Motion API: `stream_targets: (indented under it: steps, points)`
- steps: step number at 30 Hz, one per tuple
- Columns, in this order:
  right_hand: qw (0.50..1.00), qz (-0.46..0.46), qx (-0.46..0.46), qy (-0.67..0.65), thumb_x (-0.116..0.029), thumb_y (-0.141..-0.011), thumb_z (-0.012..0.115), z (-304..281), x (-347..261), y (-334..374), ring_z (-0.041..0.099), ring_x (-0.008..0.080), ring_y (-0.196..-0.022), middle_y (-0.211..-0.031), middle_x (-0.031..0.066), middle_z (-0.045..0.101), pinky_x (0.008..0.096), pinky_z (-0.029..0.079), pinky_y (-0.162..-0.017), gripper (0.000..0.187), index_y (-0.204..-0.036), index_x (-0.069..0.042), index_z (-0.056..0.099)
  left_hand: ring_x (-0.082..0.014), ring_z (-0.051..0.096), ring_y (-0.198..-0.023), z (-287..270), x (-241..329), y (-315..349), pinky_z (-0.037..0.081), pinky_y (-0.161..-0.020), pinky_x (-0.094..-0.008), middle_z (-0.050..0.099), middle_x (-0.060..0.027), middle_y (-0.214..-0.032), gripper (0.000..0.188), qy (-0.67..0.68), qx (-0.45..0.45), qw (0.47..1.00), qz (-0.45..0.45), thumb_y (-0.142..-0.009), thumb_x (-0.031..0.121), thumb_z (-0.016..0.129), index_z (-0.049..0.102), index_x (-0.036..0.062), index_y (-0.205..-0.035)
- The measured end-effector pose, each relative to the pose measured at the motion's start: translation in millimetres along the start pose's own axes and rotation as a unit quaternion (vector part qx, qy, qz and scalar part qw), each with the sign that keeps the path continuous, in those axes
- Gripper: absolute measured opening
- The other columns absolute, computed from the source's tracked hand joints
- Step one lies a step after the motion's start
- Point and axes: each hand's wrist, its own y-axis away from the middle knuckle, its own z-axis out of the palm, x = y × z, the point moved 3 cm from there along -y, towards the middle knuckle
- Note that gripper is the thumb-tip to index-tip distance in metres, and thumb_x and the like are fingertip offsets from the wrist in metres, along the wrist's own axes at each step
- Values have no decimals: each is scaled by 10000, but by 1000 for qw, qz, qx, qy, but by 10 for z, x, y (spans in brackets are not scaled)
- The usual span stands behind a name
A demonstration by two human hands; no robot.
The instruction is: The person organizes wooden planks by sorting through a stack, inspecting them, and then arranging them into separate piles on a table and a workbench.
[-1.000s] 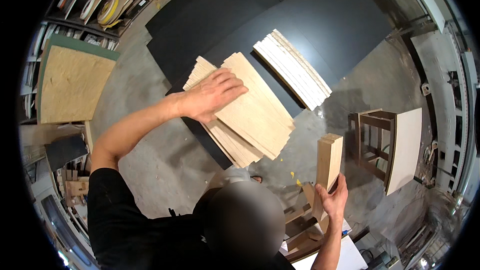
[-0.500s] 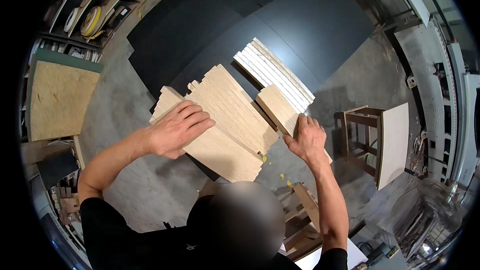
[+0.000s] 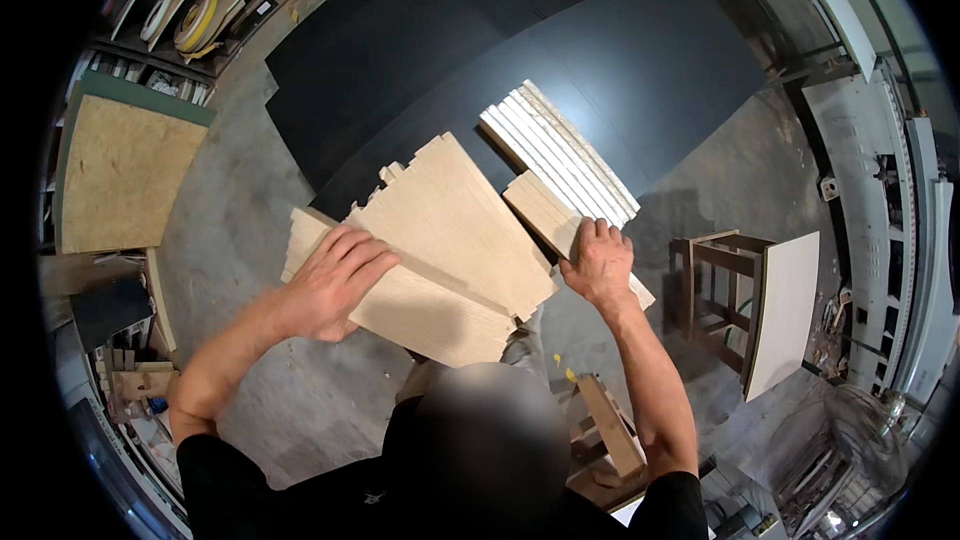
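Note:
My left hand [image 3: 335, 280] is closed around the near edge of a bundle of pale wood strips [image 3: 440, 315], its fingers bent over the top. Alongside lies a wider stack of pale wood strips [image 3: 460, 225] with uneven far ends. To the right, my right hand [image 3: 602, 262] grips a narrower bundle of wood strips [image 3: 542, 202], fingers over its top and thumb at its left side; the hand hides the middle of it. Just beyond that bundle, several white-edged board strips [image 3: 560, 155] lie side by side.
Large black panels [image 3: 440, 60] lie beneath and beyond the strips. A small wooden frame with a pale board [image 3: 783, 315] stands at right. At left are a plywood sheet [image 3: 130, 175] and shelves with tape rolls [image 3: 197, 25]. Another wooden frame [image 3: 610, 425] is near my right arm.
The left bundle has shifted slightly left and down with my left hand. My right hand and its bundle have moved a little left. The whole view has shifted slightly too.

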Motion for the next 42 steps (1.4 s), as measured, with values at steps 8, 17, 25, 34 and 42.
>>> stream_targets:
  steps: [8, 17, 25, 34, 42]
  points:
    - [999, 15, 29, 10, -316, -645, 812, 9, 107, -210, 567, 307, -999, -1075, 138, 550, 467, 459, -822, 661, -1170, -31, 529, -374, 447, -1202, -3, 206, -176, 295, -1103, -484, 497, -194, -1270, 917, -11, -59, 995, -75, -465, 91, 808, 470, -37, -1308]
    - [995, -7, 95, -24, -308, -653, 801, -56, 193, -511, 573, 292, -982, -1054, 129, 553, 453, 458, -812, 628, -1143, -18, 537, -367, 433, -1228, -29, 275, -437, 297, -1101, -481, 488, -187, -1286, 879, 2, -67, 995, -79, -501, 76, 793, 467, -41, -1309]
    - [995, -26, 49, -81, -345, -672, 802, 139, -303, -658, 571, 299, -1031, -1125, 141, 560, 443, 472, -820, 701, -1211, 18, 538, -371, 413, -1253, 71, 279, -430, 261, -1129, -490, 479, -190, -1298, 962, -15, -93, 994, -61, -466, 143, 780, 441, -33, -1349]
    - [968, -47, -52, -241, -255, -786, 665, 287, -297, -668, 470, 382, -1271, -1384, 248, 471, 474, 383, -1076, 774, -1443, 43, 384, -340, 445, -1231, 68, 370, -470, 317, -1101, -459, 509, -164, -1275, 914, -38, -107, 992, -48, -496, 95, 816, 447, -17, -1325]
    - [715, 71, 48, -694, -358, -1014, 535, 375, 321, -205, 507, 249, -1296, -1441, 174, 499, 359, 380, -1093, 554, -1399, 36, 485, -381, 418, -1265, 117, 17, -1165, 255, -1155, -495, 480, -214, -1312, 943, -89, -50, 994, 45, -509, 72, 779, 408, -47, -1369]
